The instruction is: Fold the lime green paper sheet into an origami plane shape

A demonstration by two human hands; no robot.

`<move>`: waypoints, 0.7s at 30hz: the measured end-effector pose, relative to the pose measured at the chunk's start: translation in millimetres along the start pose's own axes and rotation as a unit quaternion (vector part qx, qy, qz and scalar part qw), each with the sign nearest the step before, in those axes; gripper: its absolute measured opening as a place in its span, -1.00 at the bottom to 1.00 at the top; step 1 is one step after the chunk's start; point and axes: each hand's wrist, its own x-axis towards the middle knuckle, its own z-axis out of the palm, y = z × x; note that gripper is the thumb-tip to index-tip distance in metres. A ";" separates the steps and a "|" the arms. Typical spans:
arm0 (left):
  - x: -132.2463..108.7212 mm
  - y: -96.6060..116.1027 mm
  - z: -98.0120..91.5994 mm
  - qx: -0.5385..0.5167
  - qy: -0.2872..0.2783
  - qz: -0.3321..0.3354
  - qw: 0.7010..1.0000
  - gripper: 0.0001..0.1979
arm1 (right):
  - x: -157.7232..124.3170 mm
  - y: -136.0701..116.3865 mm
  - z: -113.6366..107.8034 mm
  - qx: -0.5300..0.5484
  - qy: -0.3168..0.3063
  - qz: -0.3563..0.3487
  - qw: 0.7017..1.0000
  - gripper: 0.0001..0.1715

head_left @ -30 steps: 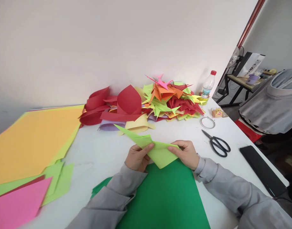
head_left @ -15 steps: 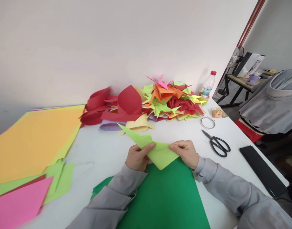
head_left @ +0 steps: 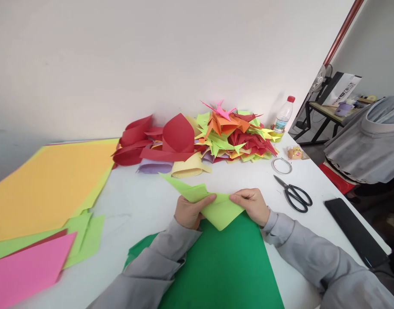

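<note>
A partly folded sheet of light green paper (head_left: 222, 214) is held up between both my hands, with one long point reaching to the upper left. My left hand (head_left: 191, 211) grips its left side, thumb lying on top along a fold. At the right corner my right hand (head_left: 252, 206) pinches the upper edge between thumb and fingers. Beneath the hands lies a large dark green sheet (head_left: 225, 266), partly covered by my left sleeve. The fingers behind the light green paper are mostly hidden.
Folded paper cranes (head_left: 229, 133) and rolled red paper shapes (head_left: 179, 135) are heaped along the wall. Scissors (head_left: 293, 193), a tape roll (head_left: 281, 165), a bottle (head_left: 283, 115) and a black slab (head_left: 354, 231) sit to the right. Yellow sheets (head_left: 62, 184) and a pink sheet (head_left: 32, 270) lie left.
My left thumb has slid slightly right along the light green paper, closer to my right hand. The long left point has dipped a little. The camera view has shifted slightly.
</note>
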 end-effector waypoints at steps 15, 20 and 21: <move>10.2 -4.3 -10.4 0.043 -0.033 -0.018 0.998 -0.73 | 10.4 5.4 -6.8 -0.041 -0.036 0.040 0.998 -0.59; 8.1 -3.8 -9.4 0.067 -0.036 -0.005 0.997 -0.75 | 19.2 -6.1 -3.7 -0.121 -0.114 0.013 0.986 -0.57; 7.5 -3.2 -9.1 0.076 -0.039 -0.002 0.996 -0.76 | 21.5 -7.4 -2.6 -0.142 -0.120 0.006 0.983 -0.56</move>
